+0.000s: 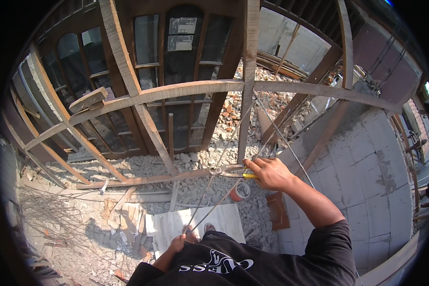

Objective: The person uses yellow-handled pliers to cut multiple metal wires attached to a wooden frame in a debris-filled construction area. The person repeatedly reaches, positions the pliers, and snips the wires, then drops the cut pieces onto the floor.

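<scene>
My right hand [270, 172] grips the yellow handles of metal end-cutting pincers [228, 169]. Their jaws point left and sit at a thin steel rod [214, 184] that slants down towards me. Low in front of my body, my left hand [178, 243] is closed on the near ends of the thin rods, close to my feet. Another rod [282, 136] crosses behind my right hand, slanting down to the right. Whether the jaws are closed around the rod cannot be told.
A frame of wooden battens [193, 87] spans the view ahead. Behind it lean dark wooden doors with glass panes [181, 71]. Broken brick and rubble [232, 107] cover the ground, with a reddish bucket [240, 192] and tangled wire [50, 211]. A grey block wall [357, 178] stands at right.
</scene>
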Demonstrator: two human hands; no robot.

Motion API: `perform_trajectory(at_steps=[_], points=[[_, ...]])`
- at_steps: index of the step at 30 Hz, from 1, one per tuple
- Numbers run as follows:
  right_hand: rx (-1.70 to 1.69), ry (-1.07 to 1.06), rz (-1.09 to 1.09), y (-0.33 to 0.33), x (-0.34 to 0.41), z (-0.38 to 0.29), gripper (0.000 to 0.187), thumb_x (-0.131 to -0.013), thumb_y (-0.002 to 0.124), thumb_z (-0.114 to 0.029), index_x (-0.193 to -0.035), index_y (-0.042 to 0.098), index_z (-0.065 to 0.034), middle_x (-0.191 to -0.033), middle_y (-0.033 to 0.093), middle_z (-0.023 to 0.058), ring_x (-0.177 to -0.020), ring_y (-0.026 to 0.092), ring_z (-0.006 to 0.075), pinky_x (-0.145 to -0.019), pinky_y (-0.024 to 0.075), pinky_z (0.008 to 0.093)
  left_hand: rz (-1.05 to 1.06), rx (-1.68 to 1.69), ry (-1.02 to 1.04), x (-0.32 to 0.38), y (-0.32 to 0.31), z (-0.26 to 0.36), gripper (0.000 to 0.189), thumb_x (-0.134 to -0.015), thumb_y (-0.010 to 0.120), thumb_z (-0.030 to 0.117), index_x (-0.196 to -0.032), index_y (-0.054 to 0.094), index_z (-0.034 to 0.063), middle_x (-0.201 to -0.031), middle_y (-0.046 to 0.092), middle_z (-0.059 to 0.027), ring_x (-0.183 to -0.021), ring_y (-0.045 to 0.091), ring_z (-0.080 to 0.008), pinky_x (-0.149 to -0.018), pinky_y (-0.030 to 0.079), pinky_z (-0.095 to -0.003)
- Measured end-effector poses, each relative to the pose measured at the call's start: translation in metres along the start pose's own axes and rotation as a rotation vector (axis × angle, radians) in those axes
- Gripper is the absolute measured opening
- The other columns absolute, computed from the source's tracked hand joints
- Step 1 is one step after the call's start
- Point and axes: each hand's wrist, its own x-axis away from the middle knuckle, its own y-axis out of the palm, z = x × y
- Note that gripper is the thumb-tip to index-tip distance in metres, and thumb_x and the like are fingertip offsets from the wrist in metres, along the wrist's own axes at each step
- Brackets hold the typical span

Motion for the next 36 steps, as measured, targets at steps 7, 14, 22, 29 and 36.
perform_trajectory(at_steps=[7, 14, 22, 29, 36], points=[[0.196, -0.514, 0.282, 0.009, -0.068, 0.030, 0.044, -0.088, 0.050, -0.021, -0.131, 0.047, -0.0138, -0.078, 0.056, 0.0063, -0.068, 0.063, 0.0222, -0.058, 0.0525, 0.0356, -0.038, -0.098, -0.131, 0.018, 0.004, 0.018, 0.057, -0.098, 0.031, 0.047, -0.104, 0.063, 0.0001, -0.104, 0.063, -0.0274, -0.106, 0.057, -0.0432, -0.093, 0.043, -0.0458], [0.949, 0.637, -0.218, -0.035, -0.102, 0.207, 0.024, -0.089, 0.054, -0.019, -0.104, 0.064, -0.0030, -0.083, 0.069, 0.0070, -0.071, 0.070, 0.0269, -0.051, 0.0532, 0.0442, 0.087, -0.116, -0.016, 0.029, 0.024, 0.029, 0.058, -0.096, 0.036, 0.051, -0.099, 0.065, 0.0011, -0.095, 0.064, -0.0290, -0.101, 0.060, -0.0434, -0.086, 0.046, -0.0481], [0.323, 0.005, -0.047, -0.025, -0.082, 0.051, 0.032, -0.092, 0.049, -0.017, -0.124, 0.051, -0.0100, -0.086, 0.065, 0.0124, -0.073, 0.069, 0.0270, -0.058, 0.0554, 0.0383, 0.057, -0.051, -0.051, 0.031, 0.013, 0.024, 0.053, -0.098, 0.037, 0.047, -0.092, 0.064, 0.0018, -0.082, 0.064, -0.0215, -0.082, 0.063, -0.0348, -0.075, 0.047, -0.0433], [0.484, 0.163, -0.283, 0.012, -0.081, 0.115, 0.027, -0.091, 0.049, -0.016, -0.115, 0.059, -0.0099, -0.086, 0.069, 0.0107, -0.078, 0.070, 0.0264, -0.067, 0.0553, 0.0370, -0.003, -0.072, -0.086, 0.040, 0.005, 0.030, 0.055, -0.098, 0.035, 0.046, -0.105, 0.064, 0.0004, -0.104, 0.062, -0.0285, -0.104, 0.058, -0.0446, -0.090, 0.045, -0.0474], [0.738, 1.174, 0.008, -0.140, -0.049, 0.292, 0.017, -0.085, 0.059, -0.014, -0.090, 0.074, -0.0067, -0.089, 0.072, 0.0103, -0.077, 0.071, 0.0298, -0.054, 0.0563, 0.0481, 0.013, -0.103, -0.060, 0.045, 0.009, 0.028, 0.056, -0.097, 0.036, 0.050, -0.102, 0.065, 0.0024, -0.102, 0.063, -0.0283, -0.103, 0.058, -0.0443, -0.090, 0.045, -0.0472]])
